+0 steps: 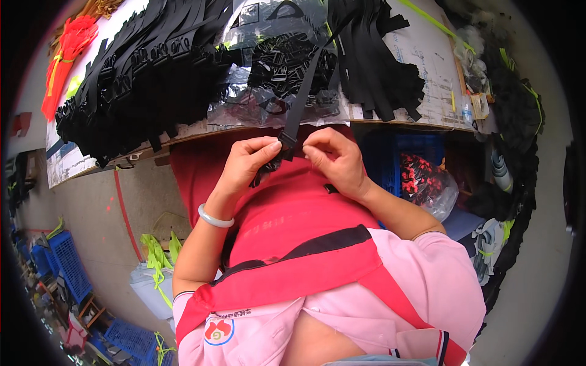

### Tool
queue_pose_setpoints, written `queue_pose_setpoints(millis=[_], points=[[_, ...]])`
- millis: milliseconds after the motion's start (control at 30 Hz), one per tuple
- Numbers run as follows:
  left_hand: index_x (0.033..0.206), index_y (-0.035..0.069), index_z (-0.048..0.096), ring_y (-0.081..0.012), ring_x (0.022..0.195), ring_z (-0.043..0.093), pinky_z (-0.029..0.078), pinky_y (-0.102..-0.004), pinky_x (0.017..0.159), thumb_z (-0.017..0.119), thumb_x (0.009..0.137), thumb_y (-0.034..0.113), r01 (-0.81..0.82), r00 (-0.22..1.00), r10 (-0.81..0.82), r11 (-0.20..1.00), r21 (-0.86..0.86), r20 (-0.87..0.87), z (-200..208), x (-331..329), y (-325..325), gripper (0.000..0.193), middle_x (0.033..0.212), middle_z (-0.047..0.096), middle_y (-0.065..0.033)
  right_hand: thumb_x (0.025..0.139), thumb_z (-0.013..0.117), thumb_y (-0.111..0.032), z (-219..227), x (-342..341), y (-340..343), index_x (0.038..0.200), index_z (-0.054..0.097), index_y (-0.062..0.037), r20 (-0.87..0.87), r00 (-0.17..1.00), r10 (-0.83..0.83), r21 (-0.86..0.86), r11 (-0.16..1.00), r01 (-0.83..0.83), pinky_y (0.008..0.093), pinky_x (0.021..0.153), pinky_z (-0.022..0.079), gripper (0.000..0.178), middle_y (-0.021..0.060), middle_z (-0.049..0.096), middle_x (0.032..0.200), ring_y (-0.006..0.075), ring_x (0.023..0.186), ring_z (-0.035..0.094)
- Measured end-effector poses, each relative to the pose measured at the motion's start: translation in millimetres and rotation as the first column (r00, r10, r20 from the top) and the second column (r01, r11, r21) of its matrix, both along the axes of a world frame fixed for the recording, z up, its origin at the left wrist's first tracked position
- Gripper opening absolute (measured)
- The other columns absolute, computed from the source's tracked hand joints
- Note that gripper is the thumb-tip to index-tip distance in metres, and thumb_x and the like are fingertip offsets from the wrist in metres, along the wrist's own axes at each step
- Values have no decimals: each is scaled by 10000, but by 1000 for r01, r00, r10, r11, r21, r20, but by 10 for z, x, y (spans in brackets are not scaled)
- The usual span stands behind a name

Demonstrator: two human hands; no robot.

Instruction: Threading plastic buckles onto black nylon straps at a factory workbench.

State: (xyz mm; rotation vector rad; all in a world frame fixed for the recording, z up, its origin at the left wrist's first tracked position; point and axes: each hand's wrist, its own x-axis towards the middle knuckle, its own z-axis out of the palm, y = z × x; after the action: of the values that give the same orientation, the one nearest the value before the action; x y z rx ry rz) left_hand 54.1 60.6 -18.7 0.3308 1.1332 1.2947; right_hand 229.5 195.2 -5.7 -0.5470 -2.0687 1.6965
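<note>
My left hand (249, 160) pinches a black plastic buckle (287, 139) between thumb and fingers, just off the table's near edge. More small dark pieces, perhaps buckles, show beneath that hand. From the buckle a black webbing strap (303, 91) runs up and away over the table. Close by on the right, my right hand (337, 161) has its thumb and forefinger pressed together; whatever sits between them is too small to make out. Beyond both hands, a clear plastic bag (239, 110) holds a heap of black buckles (282, 64).
Black straps with buckles (146, 79) are piled on the table's left; plain black straps (378, 67) lie on its right. A red bundle (67, 55) is at far left. Below the table stand a blue crate (421, 146) and a bagged red-and-black patterned item (421, 177). A red apron (274, 207) covers my lap.
</note>
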Motion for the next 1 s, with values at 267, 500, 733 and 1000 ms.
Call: queue_pose_setpoints(millis=[267, 500, 733, 1000], points=[[964, -34, 691, -196, 839, 634, 492, -293, 754, 661, 865, 89, 151, 650, -73, 988, 34, -757, -219, -93, -511, 161, 945, 674, -119, 940, 621, -252, 100, -481, 359, 1005, 665, -15, 177, 960, 215, -586, 807, -72, 159, 473, 372, 249, -4, 616, 733, 12, 548, 480], [937, -58, 684, -169, 752, 626, 499, -290, 659, 671, 859, 90, -121, 543, 177, 984, 132, -821, -466, -360, -992, 167, 914, 668, -95, 965, 582, -236, 912, -308, 1370, 1048, 639, -30, -210, 957, -202, -353, 928, 119, 154, 391, 271, 230, 27, 625, 728, 8, 430, 382], [1039, -7, 685, -45, 502, 494, 354, -195, 395, 646, 923, 187, -614, 776, 614, 788, 49, -148, -80, -187, -584, 229, 718, 625, -9, 967, 563, -209, 360, -792, -157, 960, 619, -40, 300, 861, 410, -548, 813, -196, 180, 432, 422, 178, 17, 635, 697, 38, 484, 539], [1079, -2, 682, -20, 578, 512, 367, -172, 469, 660, 904, 99, -589, 690, 629, 775, 229, -358, -186, -108, -538, 203, 807, 662, 4, 974, 554, -228, 54, -983, -275, 949, 604, -7, 183, 897, 402, -654, 731, -194, 177, 411, 436, 228, 45, 631, 674, 60, 477, 563]])
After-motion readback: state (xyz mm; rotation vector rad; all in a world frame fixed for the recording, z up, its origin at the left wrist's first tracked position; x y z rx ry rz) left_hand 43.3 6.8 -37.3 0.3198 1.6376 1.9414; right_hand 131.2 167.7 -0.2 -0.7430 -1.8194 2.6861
